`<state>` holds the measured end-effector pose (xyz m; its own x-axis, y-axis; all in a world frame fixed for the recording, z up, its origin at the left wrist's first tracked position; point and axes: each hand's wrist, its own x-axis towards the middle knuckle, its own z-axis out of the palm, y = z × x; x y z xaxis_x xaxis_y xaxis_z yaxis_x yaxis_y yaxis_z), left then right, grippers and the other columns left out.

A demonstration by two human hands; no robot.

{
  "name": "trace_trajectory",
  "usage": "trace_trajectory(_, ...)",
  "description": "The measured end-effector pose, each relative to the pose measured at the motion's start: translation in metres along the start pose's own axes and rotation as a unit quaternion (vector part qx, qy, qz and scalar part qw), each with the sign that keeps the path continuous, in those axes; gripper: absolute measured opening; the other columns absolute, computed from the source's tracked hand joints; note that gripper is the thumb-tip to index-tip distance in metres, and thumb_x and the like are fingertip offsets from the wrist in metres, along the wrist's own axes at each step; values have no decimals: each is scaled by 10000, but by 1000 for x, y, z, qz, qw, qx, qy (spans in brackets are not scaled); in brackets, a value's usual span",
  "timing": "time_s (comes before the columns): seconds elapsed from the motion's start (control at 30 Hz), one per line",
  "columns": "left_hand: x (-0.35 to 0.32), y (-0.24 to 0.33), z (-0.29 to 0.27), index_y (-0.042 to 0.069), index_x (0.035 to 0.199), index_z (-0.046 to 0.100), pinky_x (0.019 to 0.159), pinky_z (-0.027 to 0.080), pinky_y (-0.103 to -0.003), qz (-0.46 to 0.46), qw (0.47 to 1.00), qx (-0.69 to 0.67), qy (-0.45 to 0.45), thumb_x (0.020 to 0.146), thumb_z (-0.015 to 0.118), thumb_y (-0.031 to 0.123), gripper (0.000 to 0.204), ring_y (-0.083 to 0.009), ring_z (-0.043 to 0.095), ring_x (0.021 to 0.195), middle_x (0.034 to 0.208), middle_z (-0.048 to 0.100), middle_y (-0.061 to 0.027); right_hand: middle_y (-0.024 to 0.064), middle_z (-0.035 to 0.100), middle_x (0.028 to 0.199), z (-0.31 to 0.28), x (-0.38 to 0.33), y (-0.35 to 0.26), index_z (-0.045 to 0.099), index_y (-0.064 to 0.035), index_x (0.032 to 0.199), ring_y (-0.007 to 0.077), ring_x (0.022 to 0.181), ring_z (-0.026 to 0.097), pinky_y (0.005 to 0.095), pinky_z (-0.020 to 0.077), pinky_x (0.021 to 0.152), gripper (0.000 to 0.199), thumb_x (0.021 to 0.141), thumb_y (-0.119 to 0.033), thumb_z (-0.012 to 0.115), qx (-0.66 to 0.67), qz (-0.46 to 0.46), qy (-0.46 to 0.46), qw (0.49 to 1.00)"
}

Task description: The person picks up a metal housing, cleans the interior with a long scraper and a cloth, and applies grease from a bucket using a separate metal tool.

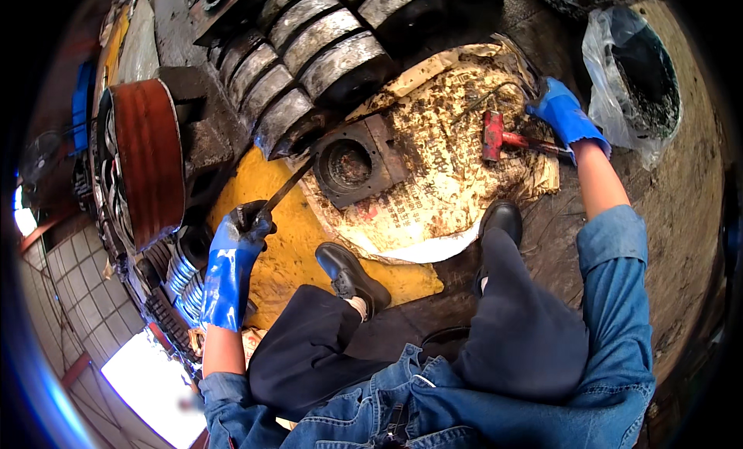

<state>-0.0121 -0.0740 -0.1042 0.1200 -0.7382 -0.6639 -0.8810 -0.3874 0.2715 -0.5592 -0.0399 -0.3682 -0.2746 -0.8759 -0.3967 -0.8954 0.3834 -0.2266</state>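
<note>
gloves (232, 256) blue | hammer (493, 136) red | floor patch (286, 248) yellow (grimy)

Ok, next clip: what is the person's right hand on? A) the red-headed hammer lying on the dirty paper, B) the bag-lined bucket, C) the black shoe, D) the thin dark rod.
A: the blue-gloved right hand grips the handle end of the red hammer, while the left hand holds the rod.

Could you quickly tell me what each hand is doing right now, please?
Left hand: closed around a thin dark metal rod.
Right hand: on the handle end of a red hammer; grip cannot be told.
</note>
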Motion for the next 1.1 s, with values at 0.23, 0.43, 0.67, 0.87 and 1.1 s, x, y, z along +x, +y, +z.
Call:
trace_trajectory(0.23,4,11,1,8,1195,626,476,450,-238,-41,999,25,-25,959,604,232,326,-86,549,543,812,708,-47,48,691,903,-16,-52,-23,651,-57,1114,90,686,587,249,454,577,219,942,-192,643,588,4,-99,803)
trace_trajectory(0.43,9,5,3,19,1203,626,442,434,-246,-20,998,27,-44,964,590,219,314,-96,564,526,808,708,-61,12,643,857,-39,-109,-107,623,-81,1037,109,621,557,273,436,548,225,973,-292,583,572,76,-153,802)
trace_trajectory(0.67,10,8,6,28,1199,628,428,433,-253,-39,997,48,-49,972,578,238,314,-110,585,518,810,715,-69,50,591,636,38,-85,-133,685,-111,857,147,497,479,352,363,477,350,980,-405,540,486,134,-170,847)
trace_trajectory(0.87,7,-5,1,34,1201,619,430,443,-254,-44,998,14,-50,976,572,256,320,-103,578,515,822,721,-63,32,620,670,49,-85,-153,688,-106,894,122,480,436,297,351,452,253,975,-319,577,641,233,-229,694)
trace_trajectory(1.1,13,-3,2,30,1199,616,441,451,-253,-50,996,43,-61,977,565,238,307,-97,577,526,844,727,-58,121,673,974,105,-72,-205,642,-121,1141,243,855,636,345,518,766,225,930,-86,574,402,-109,-273,867)
